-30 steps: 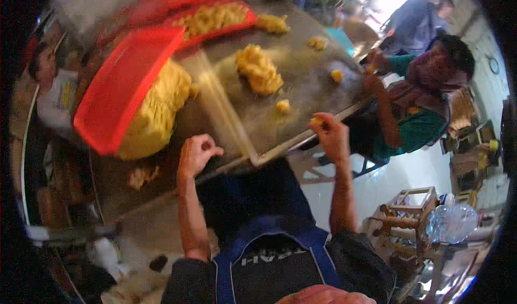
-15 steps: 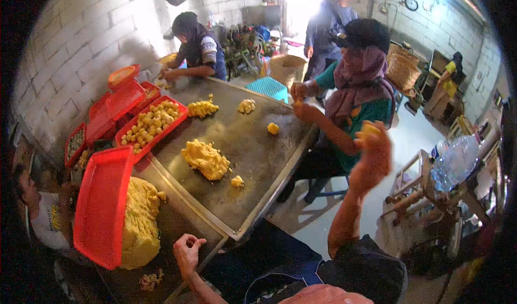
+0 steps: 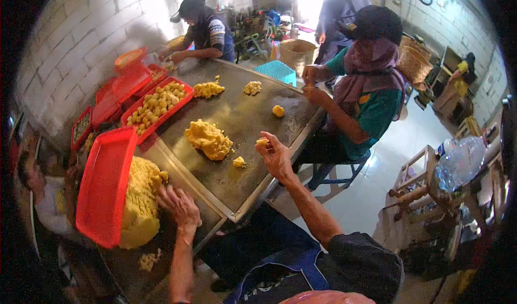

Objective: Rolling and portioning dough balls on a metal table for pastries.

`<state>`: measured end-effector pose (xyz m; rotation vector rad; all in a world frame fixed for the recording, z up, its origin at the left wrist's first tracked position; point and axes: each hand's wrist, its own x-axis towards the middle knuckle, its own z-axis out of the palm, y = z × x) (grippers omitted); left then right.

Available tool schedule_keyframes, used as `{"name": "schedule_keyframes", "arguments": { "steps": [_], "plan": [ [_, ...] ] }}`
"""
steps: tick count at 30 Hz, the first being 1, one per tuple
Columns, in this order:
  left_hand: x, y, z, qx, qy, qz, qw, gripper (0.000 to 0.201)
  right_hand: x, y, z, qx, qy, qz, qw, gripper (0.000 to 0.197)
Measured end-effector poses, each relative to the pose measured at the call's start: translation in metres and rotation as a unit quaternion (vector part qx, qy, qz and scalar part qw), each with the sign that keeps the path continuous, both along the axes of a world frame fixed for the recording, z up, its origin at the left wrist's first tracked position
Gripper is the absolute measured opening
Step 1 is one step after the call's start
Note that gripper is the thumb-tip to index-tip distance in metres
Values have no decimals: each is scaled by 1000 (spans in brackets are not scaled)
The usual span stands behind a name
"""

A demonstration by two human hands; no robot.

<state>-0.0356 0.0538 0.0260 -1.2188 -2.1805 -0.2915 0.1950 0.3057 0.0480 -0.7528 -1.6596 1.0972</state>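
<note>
My left hand (image 3: 180,209) is stretched out at the right side of a big yellow dough mound (image 3: 142,196), its fingers apart and holding nothing I can see. Whether the fingertips touch the mound, I cannot tell. Over the table's right edge, my right hand (image 3: 277,158) pinches a small piece of yellow dough (image 3: 262,142) between thumb and fingers. A rough dough lump (image 3: 209,140) and a smaller dough bit (image 3: 239,162) lie on the metal table (image 3: 242,188) to its left. Against the big mound leans an empty red tray (image 3: 105,185).
A red tray of dough balls (image 3: 161,105) stands at the left, beside more red containers (image 3: 125,85). Co-workers sit at the table's far end (image 3: 207,32) and right side (image 3: 371,83). A large plastic bottle (image 3: 463,161) rests on a wooden stool (image 3: 417,180) at right.
My right hand has come down and left from its raised place, still with dough in it. My left hand has moved forward to the big mound and its fingers have spread.
</note>
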Motion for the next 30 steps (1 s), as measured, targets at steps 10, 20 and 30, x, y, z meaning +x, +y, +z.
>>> {"name": "schedule_keyframes", "arguments": {
  "steps": [10, 20, 30],
  "plan": [
    [-4, 25, 10, 72, -91, -221, 968, 16, -13, 32, -45, 144, 32, -98, 984, 28],
    [-9, 5, -18, -3, -66, -92, 994, 21, -19, 3, -36, 37, -21, -63, 997, 37],
    [37, -70, -11, 208, -276, 83, 935, 23, -42, -80, -39, 38, 16, 148, 988, 31]
  ]
}}
